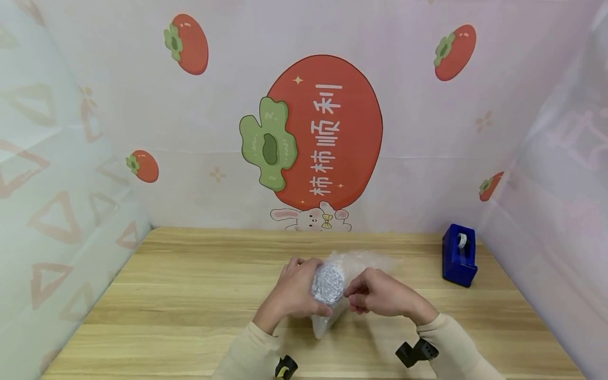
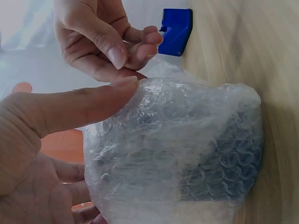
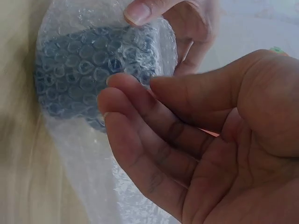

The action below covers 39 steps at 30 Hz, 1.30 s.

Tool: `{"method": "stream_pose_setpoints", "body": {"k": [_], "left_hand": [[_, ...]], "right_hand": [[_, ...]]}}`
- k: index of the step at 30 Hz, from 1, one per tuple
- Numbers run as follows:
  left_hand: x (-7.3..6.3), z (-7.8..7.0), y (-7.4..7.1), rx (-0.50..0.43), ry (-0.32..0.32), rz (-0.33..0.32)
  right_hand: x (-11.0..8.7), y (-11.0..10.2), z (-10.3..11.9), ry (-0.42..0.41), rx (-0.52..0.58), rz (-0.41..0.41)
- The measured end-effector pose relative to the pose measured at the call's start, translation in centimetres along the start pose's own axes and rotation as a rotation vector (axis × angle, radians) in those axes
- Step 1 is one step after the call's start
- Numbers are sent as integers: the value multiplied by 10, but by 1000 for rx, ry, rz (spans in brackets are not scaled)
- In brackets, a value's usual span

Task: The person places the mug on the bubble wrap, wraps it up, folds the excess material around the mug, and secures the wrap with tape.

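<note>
A rounded bundle of bubble wrap (image 1: pixel 329 284) with something dark blue inside stands on edge on the table, its crinkled round end toward the head camera. My left hand (image 1: pixel 298 287) grips it from the left, with the thumb (image 2: pixel 93 100) along the near top edge and the fingers on the far side. Close by on the right is my right hand (image 1: pixel 382 294), its fingers loosely curved and the thumb tip against them. The right fingertips (image 3: pixel 117 100) are right at the wrapped surface, and nothing shows held between them.
A loose length of bubble wrap (image 1: pixel 368 259) trails from the bundle toward the back right. Farther right on the wooden table (image 1: pixel 199 295) stands a blue tape dispenser (image 1: pixel 459 258). Printed cloth walls (image 1: pixel 408 200) close off the back and both sides.
</note>
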<state>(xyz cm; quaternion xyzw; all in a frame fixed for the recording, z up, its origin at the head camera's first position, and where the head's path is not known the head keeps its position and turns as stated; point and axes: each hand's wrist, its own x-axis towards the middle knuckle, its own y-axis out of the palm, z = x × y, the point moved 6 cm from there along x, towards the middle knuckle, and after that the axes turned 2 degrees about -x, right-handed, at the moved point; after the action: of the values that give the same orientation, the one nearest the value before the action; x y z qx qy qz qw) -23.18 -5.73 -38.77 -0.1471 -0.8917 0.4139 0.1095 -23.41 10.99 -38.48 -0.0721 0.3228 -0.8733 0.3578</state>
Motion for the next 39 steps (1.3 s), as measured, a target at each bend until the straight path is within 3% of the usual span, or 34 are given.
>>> {"method": "stream_pose_setpoints", "body": {"k": [3, 9, 11, 14, 18, 22, 32, 39], "left_hand": [[1, 1, 1, -4, 2, 21], [6, 1, 1, 21, 36, 83], [8, 1, -1, 36, 54, 105], [10, 1, -2, 46, 69, 135], [11, 3, -2, 28, 66, 165], [13, 5, -1, 15, 66, 177], [13, 7, 1, -3, 60, 174], [13, 8, 1, -1, 63, 167]], "right_hand": [[0, -8, 4, -32, -130, -55], [3, -28, 10, -106, -371, -327], [5, -29, 9, -155, -434, -344], [11, -27, 1, -210, -482, -284], [18, -25, -16, -181, -434, -160], [24, -28, -31, -122, -345, -97], [32, -30, -44, -105, -247, -79], [32, -27, -51, -110, -109, -69]]}}
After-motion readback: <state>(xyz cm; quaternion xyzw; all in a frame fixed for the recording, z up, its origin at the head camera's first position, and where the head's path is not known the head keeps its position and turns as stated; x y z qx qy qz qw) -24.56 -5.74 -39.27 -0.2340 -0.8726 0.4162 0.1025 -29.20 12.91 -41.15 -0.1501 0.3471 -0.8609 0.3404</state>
